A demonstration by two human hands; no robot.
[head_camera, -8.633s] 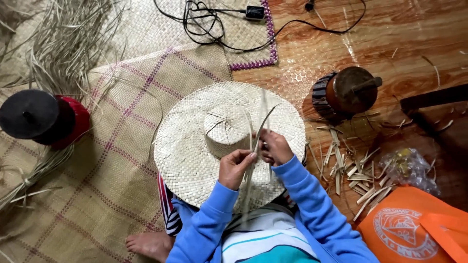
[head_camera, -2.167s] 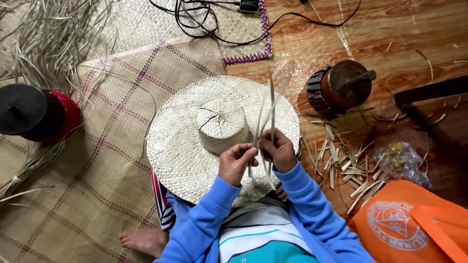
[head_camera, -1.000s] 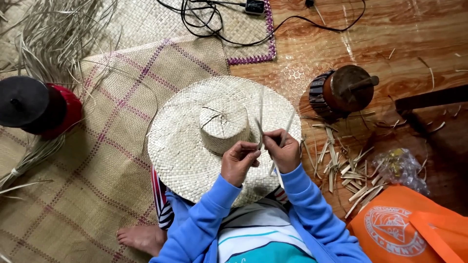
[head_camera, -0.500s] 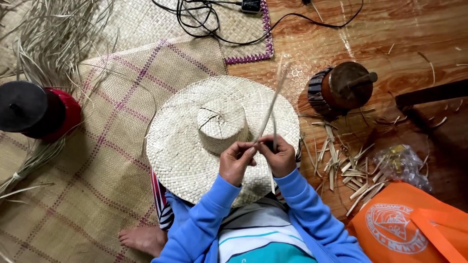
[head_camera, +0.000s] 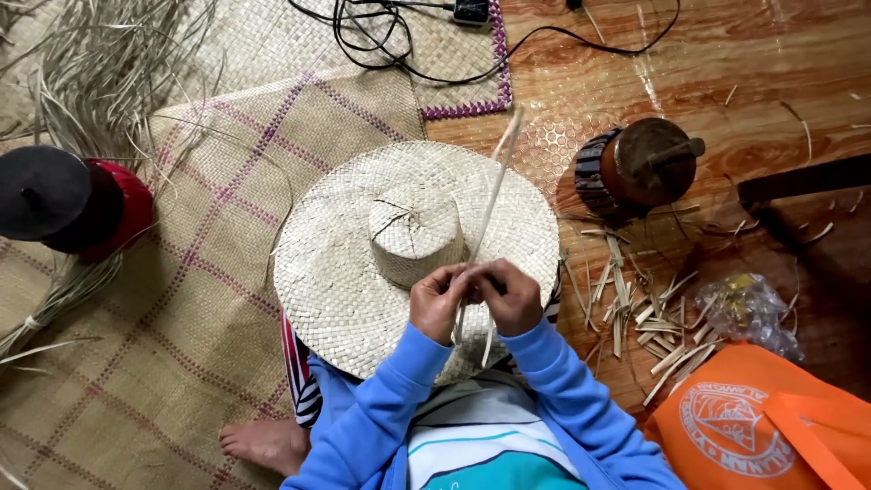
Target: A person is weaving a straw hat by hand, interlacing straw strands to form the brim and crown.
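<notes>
A wide woven straw hat (head_camera: pixel 363 254) rests on my lap, crown up. My left hand (head_camera: pixel 437 299) and my right hand (head_camera: pixel 508 292) meet over the near part of its brim, fingers pinched together. Both grip a long pale straw strip (head_camera: pixel 494 186) that rises from the brim and leans away to the upper right. Blue sleeves cover both of my arms.
A woven mat (head_camera: pixel 163 318) with purple lines lies under me. A black and red object (head_camera: pixel 68 195) stands at left beside loose straw (head_camera: pixel 100 73). Right of the hat: a dark wooden drum-like piece (head_camera: pixel 640 163), cut straw scraps (head_camera: pixel 649 308), a plastic bag (head_camera: pixel 748 308), an orange bag (head_camera: pixel 762 417). Black cables (head_camera: pixel 399 36) lie at the top.
My hands have drawn closer together on the brim. The straw strip, upright a second ago, now leans to the upper right.
</notes>
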